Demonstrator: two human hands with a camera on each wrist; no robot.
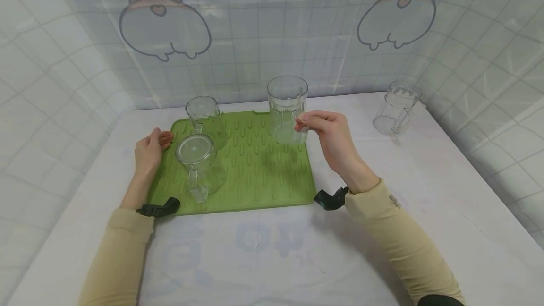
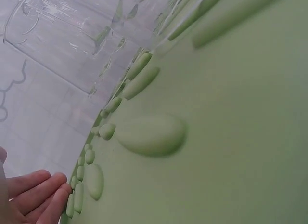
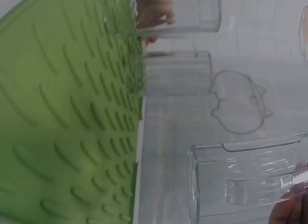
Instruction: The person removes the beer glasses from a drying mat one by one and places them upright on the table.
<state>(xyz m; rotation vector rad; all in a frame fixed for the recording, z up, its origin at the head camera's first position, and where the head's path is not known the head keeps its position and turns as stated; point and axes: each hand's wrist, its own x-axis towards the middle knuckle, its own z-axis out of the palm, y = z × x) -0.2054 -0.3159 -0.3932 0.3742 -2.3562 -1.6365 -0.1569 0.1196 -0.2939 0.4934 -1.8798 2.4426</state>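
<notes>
My right hand [image 1: 333, 143] pinches the handle of a clear mug [image 1: 284, 112], which overlaps the back right part of a green ribbed drying mat [image 1: 255, 185] in the head view. Seen from the right wrist, a gap shows between this mug [image 3: 240, 178] and the mat [image 3: 62, 113]. At the mat's left edge rests my left hand [image 1: 148, 150], its fingertips touching the rim, fingers nearly straight in the left wrist view. Two more clear mugs stand on the mat's left half, a back mug [image 1: 204, 117] and a front mug [image 1: 201, 159] with its handle towards me.
Another clear mug [image 1: 397, 107] stands at the table's back right, right of the mat. A white cloth [image 1: 272, 268] with faint print covers the table. Tile-patterned sheeting [image 1: 272, 27] with animal drawings rises behind and at both sides.
</notes>
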